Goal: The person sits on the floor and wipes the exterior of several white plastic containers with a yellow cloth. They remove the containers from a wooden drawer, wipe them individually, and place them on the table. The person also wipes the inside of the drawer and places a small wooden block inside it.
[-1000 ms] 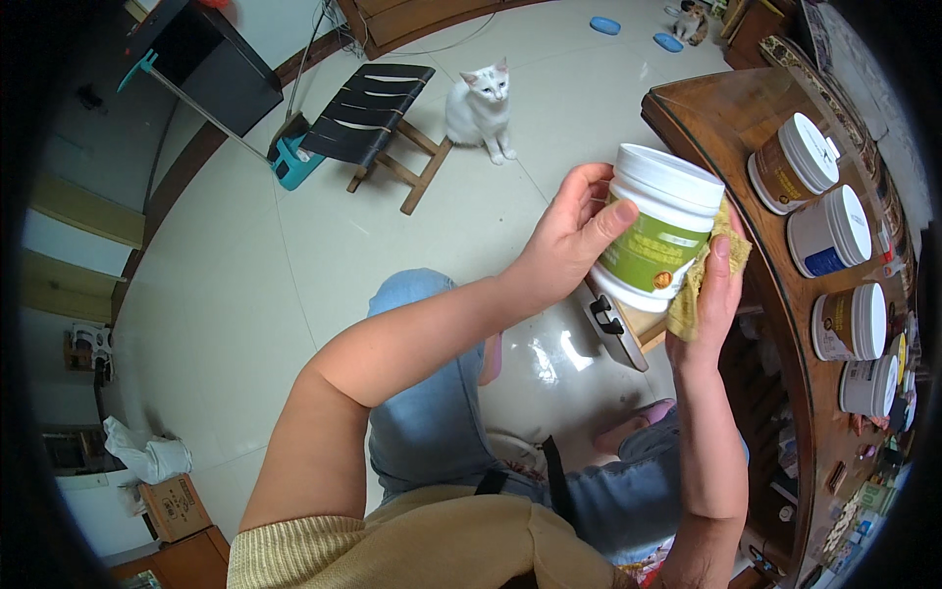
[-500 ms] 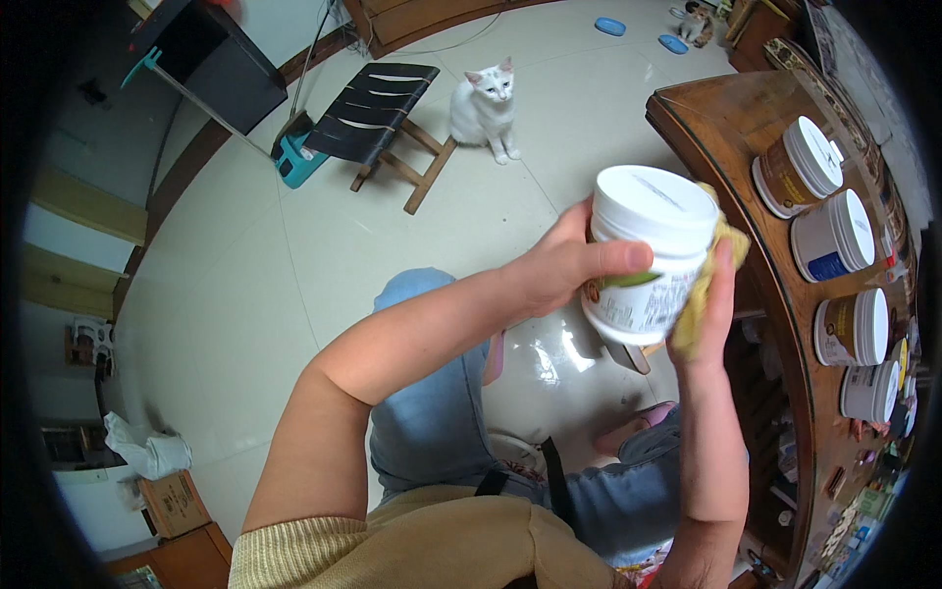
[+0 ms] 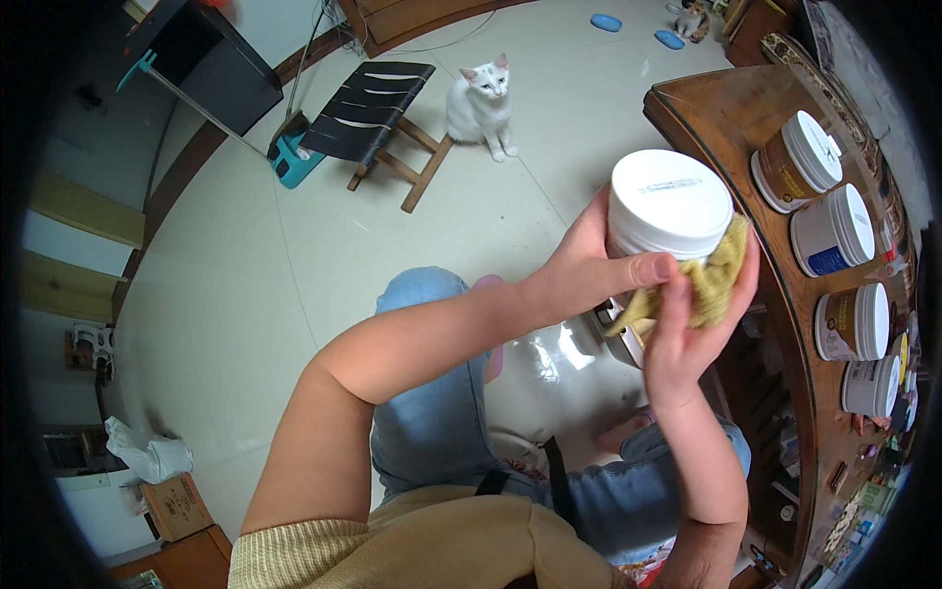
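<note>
A white plastic tub (image 3: 671,201) with a screw lid is held up in front of me, slightly tilted, its lid toward me. My left hand (image 3: 594,267) is closed round its left side, the thumb across the front below the lid. Against the right side and lower front, my right hand (image 3: 702,329) presses a yellow cloth (image 3: 716,280), fingers bent over it. Cloth and fingers hide most of the tub's label.
On the wooden table (image 3: 677,103) at right stand several similar tubs (image 3: 832,231) in a row, with small clutter nearer me. A white cat (image 3: 481,108) sits beside a black folding stool (image 3: 368,113). A second cat (image 3: 693,22) and blue slippers (image 3: 607,23) are farther off.
The tub has moved slightly up and right and turned, its label now mostly covered. My right hand has brought the cloth from the tub's right side round to its lower front.
</note>
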{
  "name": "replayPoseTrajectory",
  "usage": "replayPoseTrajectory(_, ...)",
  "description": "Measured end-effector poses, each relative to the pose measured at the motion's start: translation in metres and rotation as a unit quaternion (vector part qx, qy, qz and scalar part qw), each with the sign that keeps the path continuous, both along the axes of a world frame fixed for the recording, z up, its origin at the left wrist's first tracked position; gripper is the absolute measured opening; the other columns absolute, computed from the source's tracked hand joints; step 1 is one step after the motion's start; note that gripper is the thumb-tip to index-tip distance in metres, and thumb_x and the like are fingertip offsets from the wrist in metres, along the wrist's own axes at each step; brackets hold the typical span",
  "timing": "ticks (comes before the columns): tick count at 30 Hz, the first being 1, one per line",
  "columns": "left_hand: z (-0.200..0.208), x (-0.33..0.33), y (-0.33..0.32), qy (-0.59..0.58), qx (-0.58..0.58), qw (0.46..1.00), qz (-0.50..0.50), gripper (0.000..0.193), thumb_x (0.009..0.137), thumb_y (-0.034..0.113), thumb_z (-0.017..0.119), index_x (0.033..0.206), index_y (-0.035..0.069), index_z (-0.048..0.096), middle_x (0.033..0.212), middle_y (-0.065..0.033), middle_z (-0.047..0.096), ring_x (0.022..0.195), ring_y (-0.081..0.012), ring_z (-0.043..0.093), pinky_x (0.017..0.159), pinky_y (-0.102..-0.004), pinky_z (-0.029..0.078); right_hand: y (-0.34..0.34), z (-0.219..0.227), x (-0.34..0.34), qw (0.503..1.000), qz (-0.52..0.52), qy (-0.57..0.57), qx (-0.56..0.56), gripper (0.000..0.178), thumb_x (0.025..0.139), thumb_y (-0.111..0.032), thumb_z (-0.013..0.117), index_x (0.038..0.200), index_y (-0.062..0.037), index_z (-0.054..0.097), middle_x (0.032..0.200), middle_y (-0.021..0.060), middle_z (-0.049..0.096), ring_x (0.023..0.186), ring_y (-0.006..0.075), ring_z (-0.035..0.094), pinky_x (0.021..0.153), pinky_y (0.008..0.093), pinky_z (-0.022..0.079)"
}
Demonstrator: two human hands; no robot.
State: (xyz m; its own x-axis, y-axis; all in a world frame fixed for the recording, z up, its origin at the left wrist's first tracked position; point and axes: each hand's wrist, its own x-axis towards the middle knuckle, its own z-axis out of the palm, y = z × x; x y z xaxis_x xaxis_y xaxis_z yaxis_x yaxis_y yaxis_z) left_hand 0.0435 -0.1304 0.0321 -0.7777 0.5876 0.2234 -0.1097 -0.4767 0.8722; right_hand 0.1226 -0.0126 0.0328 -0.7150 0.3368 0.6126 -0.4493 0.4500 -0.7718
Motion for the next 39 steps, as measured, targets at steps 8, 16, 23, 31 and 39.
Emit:
replayPoseTrajectory(8, 0.005, -0.003, -0.012, -0.106, 0.021, 0.99, -0.085, 0.097, 0.074, 0.051, 0.081, 0.139, -0.003, 0.033, 0.131, -0.0154, 0.051, 0.123, -0.0239, 0.051, 0.106, -0.0372, 0.04, 0.032, 0.01, -0.005, 0.957, 0.107, -0.17, -0.209, 0.061, 0.1, -0.04, 0.049, 0.143, 0.0008, 0.034, 0.13, 0.0138, 0.054, 0.12, 0.0207, 0.053, 0.102, 0.0335, 0.041)
replayPoseTrajectory(16, 0.0, -0.021, -0.008, -0.117, -0.059, 0.991, 0.017, 0.095, 0.076, 0.064, 0.072, 0.14, 0.005, 0.034, 0.122, -0.0102, 0.052, 0.12, -0.0196, 0.049, 0.106, -0.0346, 0.038, 0.014, 0.01, -0.003, 0.977, 0.047, -0.066, -0.195, 0.055, 0.101, -0.023, 0.051, 0.144, 0.003, 0.03, 0.137, 0.0152, 0.046, 0.125, 0.0216, 0.047, 0.107, 0.0348, 0.036)
replayPoseTrajectory(23, 0.006, -0.002, 0.0, -0.006, -0.007, 1.0, -0.026, 0.103, 0.067, 0.04, 0.089, 0.14, 0.0, 0.029, 0.132, -0.0113, 0.048, 0.126, -0.0208, 0.047, 0.106, -0.0367, 0.039, 0.003, 0.01, 0.003, 0.999, 0.015, 0.007, -0.037, 0.056, 0.097, -0.011, 0.057, 0.144, 0.0012, 0.03, 0.141, 0.0176, 0.042, 0.126, 0.0244, 0.047, 0.107, 0.0368, 0.038)
replayPoseTrajectory(31, 0.01, -0.003, -0.004, -0.128, 0.04, 0.987, -0.086, 0.101, 0.069, 0.048, 0.085, 0.14, 0.001, 0.031, 0.131, -0.0124, 0.05, 0.125, -0.0239, 0.05, 0.106, -0.0379, 0.041, 0.035, 0.013, -0.011, 0.934, 0.146, -0.12, -0.304, 0.043, 0.102, -0.032, 0.046, 0.133, -0.0019, 0.046, 0.125, 0.0109, 0.056, 0.114, 0.0178, 0.056, 0.098, 0.0321, 0.044)
replayPoseTrajectory(39, 0.01, -0.013, 0.021, -0.118, 0.164, 0.977, 0.067, 0.082, 0.078, 0.044, 0.079, 0.134, 0.0, 0.037, 0.122, -0.0115, 0.055, 0.114, -0.0219, 0.057, 0.097, -0.0366, 0.049, -0.003, -0.003, -0.022, 0.759, 0.186, -0.198, -0.592, 0.05, 0.102, -0.043, 0.043, 0.14, -0.0113, 0.041, 0.141, 0.0065, 0.046, 0.13, 0.0226, 0.046, 0.11, 0.0412, 0.038)
